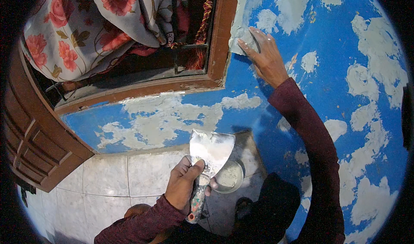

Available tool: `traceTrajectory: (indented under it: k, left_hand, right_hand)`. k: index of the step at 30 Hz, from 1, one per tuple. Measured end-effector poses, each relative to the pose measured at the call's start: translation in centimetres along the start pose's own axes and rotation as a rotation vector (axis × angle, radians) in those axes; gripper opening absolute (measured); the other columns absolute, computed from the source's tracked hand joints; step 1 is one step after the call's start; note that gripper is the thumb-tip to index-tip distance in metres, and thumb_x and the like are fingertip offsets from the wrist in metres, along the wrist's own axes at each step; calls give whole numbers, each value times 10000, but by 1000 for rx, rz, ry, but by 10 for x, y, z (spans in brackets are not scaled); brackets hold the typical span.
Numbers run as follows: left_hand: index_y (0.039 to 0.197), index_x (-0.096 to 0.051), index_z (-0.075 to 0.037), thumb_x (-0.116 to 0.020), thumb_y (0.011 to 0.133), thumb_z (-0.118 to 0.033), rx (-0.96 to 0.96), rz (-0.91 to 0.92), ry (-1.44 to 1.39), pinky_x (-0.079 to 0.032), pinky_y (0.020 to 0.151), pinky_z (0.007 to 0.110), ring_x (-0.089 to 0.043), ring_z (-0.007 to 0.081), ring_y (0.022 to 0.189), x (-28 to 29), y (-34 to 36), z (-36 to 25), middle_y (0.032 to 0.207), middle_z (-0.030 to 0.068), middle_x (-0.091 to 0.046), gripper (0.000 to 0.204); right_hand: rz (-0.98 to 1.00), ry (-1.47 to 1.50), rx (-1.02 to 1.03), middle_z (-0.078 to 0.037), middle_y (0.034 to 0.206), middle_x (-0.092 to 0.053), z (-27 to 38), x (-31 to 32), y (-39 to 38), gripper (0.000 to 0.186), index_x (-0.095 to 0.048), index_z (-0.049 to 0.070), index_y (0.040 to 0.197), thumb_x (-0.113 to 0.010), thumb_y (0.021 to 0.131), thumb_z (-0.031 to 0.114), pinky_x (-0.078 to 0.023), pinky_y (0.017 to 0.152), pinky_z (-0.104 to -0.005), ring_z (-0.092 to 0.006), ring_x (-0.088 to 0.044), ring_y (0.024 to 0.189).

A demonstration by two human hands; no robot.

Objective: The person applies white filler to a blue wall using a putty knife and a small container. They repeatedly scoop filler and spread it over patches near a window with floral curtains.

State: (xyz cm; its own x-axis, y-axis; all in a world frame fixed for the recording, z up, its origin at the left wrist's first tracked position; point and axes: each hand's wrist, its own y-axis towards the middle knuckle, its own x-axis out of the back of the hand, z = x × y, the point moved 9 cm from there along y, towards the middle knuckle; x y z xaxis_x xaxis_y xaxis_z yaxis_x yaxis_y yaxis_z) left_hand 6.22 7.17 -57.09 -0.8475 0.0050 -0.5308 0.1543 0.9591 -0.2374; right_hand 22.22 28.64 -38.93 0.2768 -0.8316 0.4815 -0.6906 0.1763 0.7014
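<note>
My left hand (pixel 184 181) is closed around the paint-spattered handle of a putty knife (pixel 211 151), its wide blade pointing up and smeared with white putty. Just behind the blade, on the floor, stands a round bowl (pixel 230 177) of pale putty. Up against the blue wall (pixel 319 41), beside the window frame, my right hand (pixel 268 56) presses a flat grey piece (pixel 248 39) onto a strip of pale putty. Its fingers are bent over that piece, whose exact kind I cannot make out. Uneven putty patches cover much of the wall.
To the left is a brown wooden window frame (pixel 215 67) with dark bars and a bunched floral curtain (pixel 86 28). A brown panelled wooden shutter or door (pixel 39 145) stands at the far left. Pale tiles (pixel 105 175) cover the floor below the wall.
</note>
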Motion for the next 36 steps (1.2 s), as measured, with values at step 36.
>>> traceTrajectory:
  k: [36]
  left_hand:
    - [1139, -465, 22, -476, 987, -142, 15, 4, -43, -505, 478, 267, -637, 181, 634, 0, -5, -2, 881, 133, -643, 225]
  right_hand:
    - [-1, -109, -274, -209, 1296, -433, 14, -17, -13, 670, -468, 281, 1374, -740, 765, 222, -432, 883, -455, -375, -483, 1113]
